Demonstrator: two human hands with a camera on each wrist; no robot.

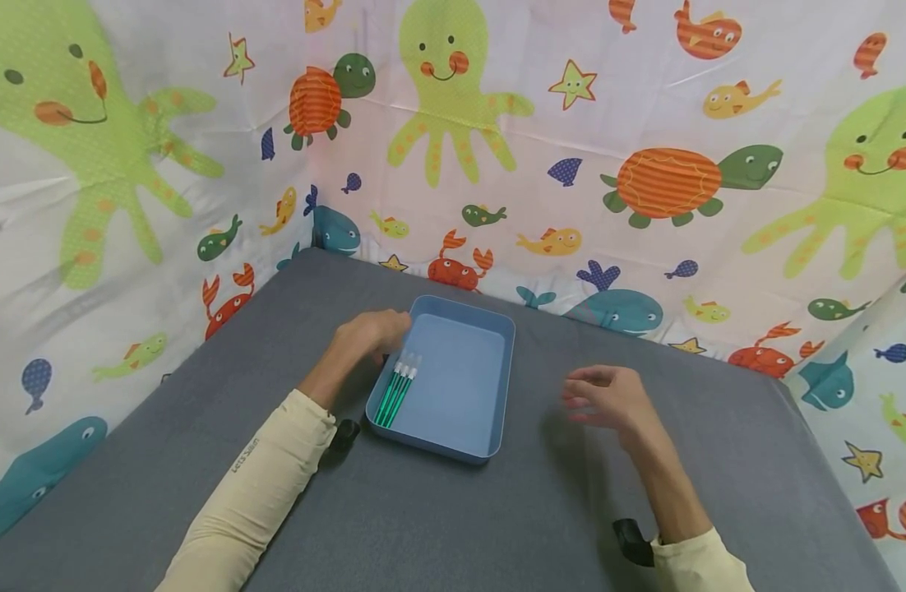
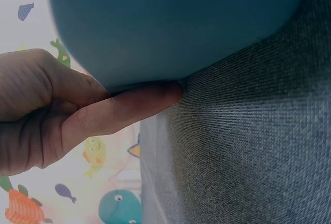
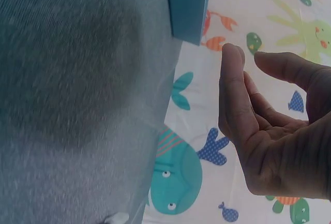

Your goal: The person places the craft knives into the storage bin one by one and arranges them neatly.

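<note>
A shallow blue tray (image 1: 460,374) lies at the middle of the table, slightly turned. Several slim green pen-like sticks (image 1: 394,401) with pale upper ends lie side by side along its left wall. My left hand (image 1: 375,333) grips the tray's left rim near the far corner. In the left wrist view, the tray's outer wall (image 2: 170,32) fills the top, and a finger (image 2: 124,107) reaches along its lower edge, with the thumb at the wall. To the right of the tray, my right hand (image 1: 604,399) hovers with fingers loosely bent and nothing in them.
Grey cloth (image 1: 453,526) covers the table. A white curtain (image 1: 512,123) printed with sea animals borders it at the back and sides. Black wrist devices (image 1: 633,543) sit at both cuffs. A small whitish item (image 3: 118,218) shows at the right wrist view's bottom edge.
</note>
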